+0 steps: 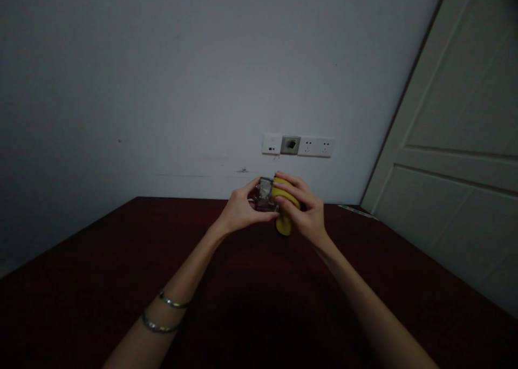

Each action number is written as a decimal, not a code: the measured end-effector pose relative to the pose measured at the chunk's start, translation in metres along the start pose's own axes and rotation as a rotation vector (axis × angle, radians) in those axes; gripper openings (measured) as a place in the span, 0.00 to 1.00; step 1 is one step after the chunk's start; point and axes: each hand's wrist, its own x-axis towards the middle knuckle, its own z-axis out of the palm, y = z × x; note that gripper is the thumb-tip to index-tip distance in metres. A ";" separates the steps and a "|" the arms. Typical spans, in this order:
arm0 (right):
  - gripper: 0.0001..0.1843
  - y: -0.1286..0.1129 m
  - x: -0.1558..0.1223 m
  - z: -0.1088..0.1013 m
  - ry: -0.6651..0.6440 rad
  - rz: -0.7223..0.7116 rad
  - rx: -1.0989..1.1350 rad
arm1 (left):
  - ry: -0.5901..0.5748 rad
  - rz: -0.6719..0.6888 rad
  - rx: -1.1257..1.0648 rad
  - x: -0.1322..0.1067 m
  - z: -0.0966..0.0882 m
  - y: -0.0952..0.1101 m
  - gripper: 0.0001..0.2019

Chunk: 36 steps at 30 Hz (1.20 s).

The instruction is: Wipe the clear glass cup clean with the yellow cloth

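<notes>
My left hand [239, 210] grips a small, squarish piece of clear glassware [265, 192] between thumb and fingers; its exact kind is hard to make out in the dim light. From the right, my right hand [304, 207] is closed around a folded yellow cloth [284, 226] with a dark edge. The cloth presses against the glassware's right side, and one end hangs below my right fingers. Both hands are close together above the far part of the dark red table [259, 261].
A pale wall [194, 88] rises behind the table. It carries a row of socket plates [308, 146] just beyond my hands. A panelled door [457, 158] stands at the right. Something flat and patterned [358, 211] lies at the table's far right edge.
</notes>
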 end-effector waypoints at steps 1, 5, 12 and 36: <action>0.12 -0.001 -0.001 0.001 -0.021 -0.026 -0.002 | 0.009 -0.001 -0.014 0.000 0.000 -0.001 0.32; 0.13 -0.002 0.000 0.002 -0.019 -0.017 0.035 | 0.012 0.014 -0.042 0.000 0.001 0.000 0.32; 0.11 0.007 0.002 0.000 0.055 0.094 0.014 | 0.003 0.032 0.080 -0.001 0.001 -0.003 0.38; 0.12 -0.007 0.002 0.003 -0.065 -0.029 -0.136 | -0.011 0.074 0.179 -0.001 0.002 -0.010 0.38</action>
